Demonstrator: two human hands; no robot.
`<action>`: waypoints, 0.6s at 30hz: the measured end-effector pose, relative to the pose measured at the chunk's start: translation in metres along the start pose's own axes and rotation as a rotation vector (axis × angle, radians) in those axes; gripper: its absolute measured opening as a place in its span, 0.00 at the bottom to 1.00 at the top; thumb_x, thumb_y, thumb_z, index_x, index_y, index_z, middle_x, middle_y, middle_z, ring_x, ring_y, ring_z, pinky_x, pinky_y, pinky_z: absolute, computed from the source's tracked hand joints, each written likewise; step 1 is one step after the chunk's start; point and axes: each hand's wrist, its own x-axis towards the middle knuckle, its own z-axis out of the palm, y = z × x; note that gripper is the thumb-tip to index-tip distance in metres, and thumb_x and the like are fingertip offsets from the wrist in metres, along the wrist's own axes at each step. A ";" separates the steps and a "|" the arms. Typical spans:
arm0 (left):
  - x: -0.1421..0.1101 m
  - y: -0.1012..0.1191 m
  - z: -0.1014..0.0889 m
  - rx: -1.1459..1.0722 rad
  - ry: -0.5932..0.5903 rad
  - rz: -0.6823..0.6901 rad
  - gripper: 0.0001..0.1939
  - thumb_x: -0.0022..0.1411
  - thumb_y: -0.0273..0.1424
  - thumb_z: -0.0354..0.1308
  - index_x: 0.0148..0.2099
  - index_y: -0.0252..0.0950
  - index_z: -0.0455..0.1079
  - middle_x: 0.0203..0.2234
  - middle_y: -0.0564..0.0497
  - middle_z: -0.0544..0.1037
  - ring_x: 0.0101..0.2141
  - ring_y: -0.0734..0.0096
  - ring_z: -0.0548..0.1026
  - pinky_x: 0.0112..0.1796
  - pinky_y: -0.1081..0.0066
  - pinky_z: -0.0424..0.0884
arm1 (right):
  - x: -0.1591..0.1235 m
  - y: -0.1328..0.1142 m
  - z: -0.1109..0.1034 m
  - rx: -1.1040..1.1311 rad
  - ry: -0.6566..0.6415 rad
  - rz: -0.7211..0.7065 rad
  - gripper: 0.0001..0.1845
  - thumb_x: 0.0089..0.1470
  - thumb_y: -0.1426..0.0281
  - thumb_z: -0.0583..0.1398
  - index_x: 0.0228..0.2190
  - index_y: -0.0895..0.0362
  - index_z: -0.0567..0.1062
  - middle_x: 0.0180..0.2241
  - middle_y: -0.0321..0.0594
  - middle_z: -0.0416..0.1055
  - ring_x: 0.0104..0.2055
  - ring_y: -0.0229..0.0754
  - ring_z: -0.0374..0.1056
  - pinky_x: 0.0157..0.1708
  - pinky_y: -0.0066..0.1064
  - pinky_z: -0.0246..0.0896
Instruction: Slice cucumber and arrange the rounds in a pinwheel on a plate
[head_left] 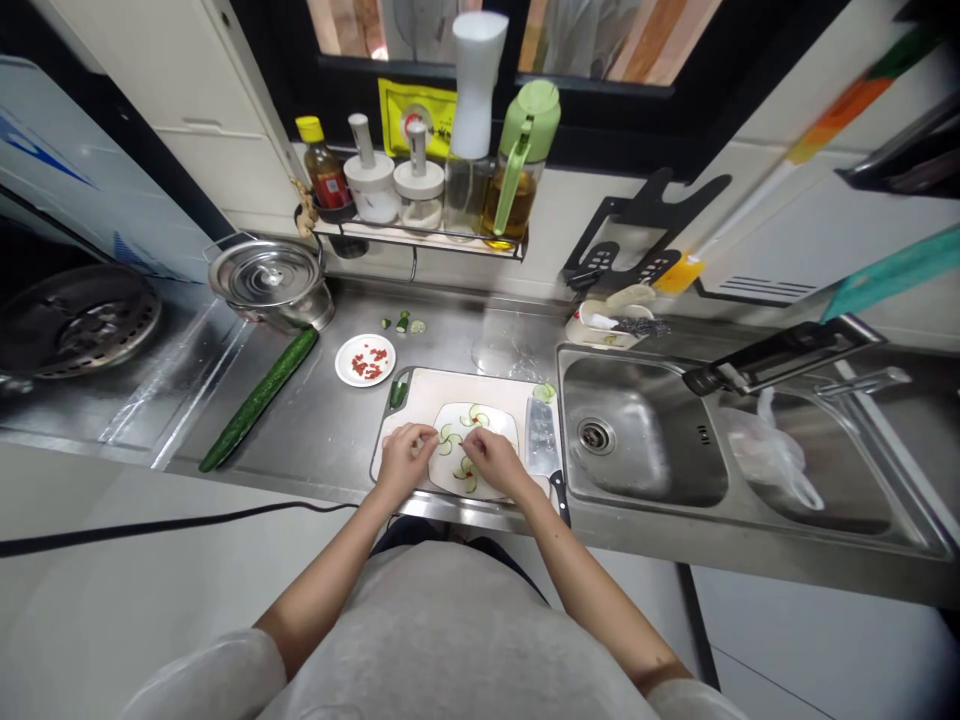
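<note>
A white squarish plate (501,418) lies on a pale cutting board (431,385). Thin cucumber slices (474,416) form several pinwheel shapes on it, with small red bits at the centres of some. At the plate's left edge my left hand (407,460) has its fingertips pinched together beside one pinwheel. Over the plate's right half, my right hand (493,462) is also closed in a pinch. Whatever either hand holds is too small or hidden to make out. A wide-bladed knife (541,437) rests on the board's right side, near more cucumber slices (544,393).
Left of the board are a small plate of red pieces (366,360), a whole cucumber (261,400) and a lidded steel pot (271,280). A double sink (645,430) adjoins on the right. Bottles and jars stand on a wall rack (420,236) behind.
</note>
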 end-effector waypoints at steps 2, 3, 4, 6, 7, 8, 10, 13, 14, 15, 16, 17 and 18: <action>0.007 -0.009 -0.003 -0.006 0.089 -0.043 0.09 0.61 0.37 0.54 0.38 0.39 0.73 0.32 0.52 0.76 0.31 0.71 0.69 0.39 0.68 0.63 | 0.009 0.004 0.000 -0.066 0.002 0.010 0.06 0.57 0.69 0.55 0.29 0.56 0.69 0.27 0.35 0.70 0.29 0.36 0.63 0.29 0.26 0.51; 0.009 -0.013 -0.004 -0.004 0.116 -0.058 0.09 0.61 0.36 0.54 0.38 0.39 0.73 0.31 0.52 0.76 0.31 0.71 0.69 0.39 0.69 0.63 | 0.012 0.005 0.001 -0.099 -0.006 0.014 0.06 0.57 0.69 0.55 0.29 0.56 0.69 0.28 0.35 0.71 0.30 0.37 0.63 0.30 0.26 0.51; 0.012 -0.016 -0.004 0.000 0.132 -0.069 0.09 0.61 0.36 0.54 0.38 0.39 0.73 0.31 0.52 0.76 0.31 0.71 0.68 0.39 0.69 0.63 | 0.016 0.005 0.003 -0.130 -0.018 0.016 0.06 0.58 0.69 0.55 0.30 0.56 0.69 0.29 0.36 0.71 0.30 0.37 0.63 0.30 0.26 0.50; 0.015 -0.021 -0.003 0.013 0.141 -0.090 0.09 0.61 0.36 0.55 0.39 0.40 0.73 0.31 0.53 0.76 0.30 0.71 0.68 0.38 0.69 0.63 | 0.022 0.006 0.008 -0.186 -0.049 0.020 0.07 0.59 0.69 0.54 0.31 0.56 0.70 0.31 0.37 0.72 0.31 0.37 0.64 0.30 0.26 0.50; 0.016 -0.021 -0.002 0.025 0.140 -0.104 0.08 0.60 0.36 0.55 0.39 0.40 0.73 0.32 0.53 0.76 0.30 0.71 0.68 0.39 0.69 0.62 | 0.024 0.006 0.010 -0.214 -0.064 0.022 0.07 0.59 0.70 0.53 0.31 0.56 0.70 0.31 0.37 0.72 0.32 0.37 0.64 0.30 0.26 0.49; 0.017 -0.022 0.000 0.040 0.137 -0.120 0.08 0.60 0.36 0.55 0.38 0.40 0.73 0.32 0.53 0.76 0.31 0.71 0.68 0.39 0.69 0.62 | 0.027 0.006 0.013 -0.243 -0.077 0.024 0.07 0.60 0.70 0.53 0.31 0.56 0.70 0.31 0.37 0.72 0.32 0.37 0.64 0.31 0.26 0.49; 0.018 -0.020 0.006 0.075 0.128 -0.150 0.07 0.60 0.35 0.55 0.38 0.40 0.73 0.32 0.52 0.76 0.33 0.69 0.69 0.39 0.68 0.61 | 0.031 0.006 0.019 -0.300 -0.100 0.024 0.07 0.60 0.70 0.53 0.32 0.56 0.70 0.31 0.38 0.72 0.33 0.37 0.64 0.31 0.27 0.48; 0.018 -0.016 0.017 0.126 0.117 -0.184 0.06 0.60 0.34 0.56 0.37 0.40 0.73 0.33 0.51 0.76 0.38 0.66 0.70 0.42 0.67 0.60 | 0.036 0.008 0.026 -0.366 -0.116 0.019 0.08 0.61 0.70 0.52 0.32 0.57 0.70 0.32 0.38 0.72 0.33 0.38 0.64 0.31 0.27 0.48; 0.017 -0.015 0.020 0.139 0.113 -0.194 0.06 0.60 0.34 0.56 0.37 0.40 0.73 0.33 0.51 0.76 0.39 0.66 0.70 0.42 0.66 0.60 | 0.038 0.009 0.028 -0.382 -0.117 0.016 0.08 0.61 0.70 0.52 0.33 0.57 0.70 0.32 0.39 0.73 0.34 0.38 0.64 0.31 0.27 0.48; 0.017 -0.014 0.024 0.152 0.109 -0.205 0.06 0.60 0.34 0.56 0.38 0.41 0.73 0.34 0.51 0.75 0.40 0.65 0.70 0.43 0.66 0.60 | 0.039 0.010 0.029 -0.396 -0.117 0.015 0.08 0.61 0.70 0.52 0.33 0.57 0.70 0.32 0.39 0.73 0.34 0.38 0.64 0.31 0.27 0.47; 0.016 -0.013 0.026 0.163 0.104 -0.216 0.07 0.60 0.35 0.56 0.38 0.41 0.73 0.35 0.50 0.75 0.40 0.65 0.70 0.43 0.65 0.59 | 0.040 0.010 0.030 -0.409 -0.119 0.013 0.09 0.61 0.69 0.52 0.33 0.57 0.70 0.33 0.39 0.73 0.34 0.38 0.65 0.31 0.27 0.47; 0.016 -0.013 0.029 0.174 0.095 -0.225 0.07 0.59 0.35 0.56 0.39 0.41 0.73 0.35 0.50 0.75 0.40 0.64 0.70 0.43 0.65 0.59 | 0.040 0.011 0.031 -0.421 -0.123 0.012 0.09 0.61 0.69 0.52 0.33 0.57 0.71 0.33 0.40 0.73 0.34 0.38 0.65 0.31 0.27 0.47; 0.016 -0.013 0.031 0.183 0.084 -0.233 0.07 0.59 0.35 0.57 0.39 0.41 0.73 0.36 0.50 0.75 0.41 0.64 0.70 0.43 0.65 0.59 | 0.041 0.012 0.032 -0.432 -0.129 0.013 0.10 0.62 0.69 0.51 0.34 0.57 0.71 0.33 0.40 0.73 0.34 0.38 0.65 0.31 0.28 0.47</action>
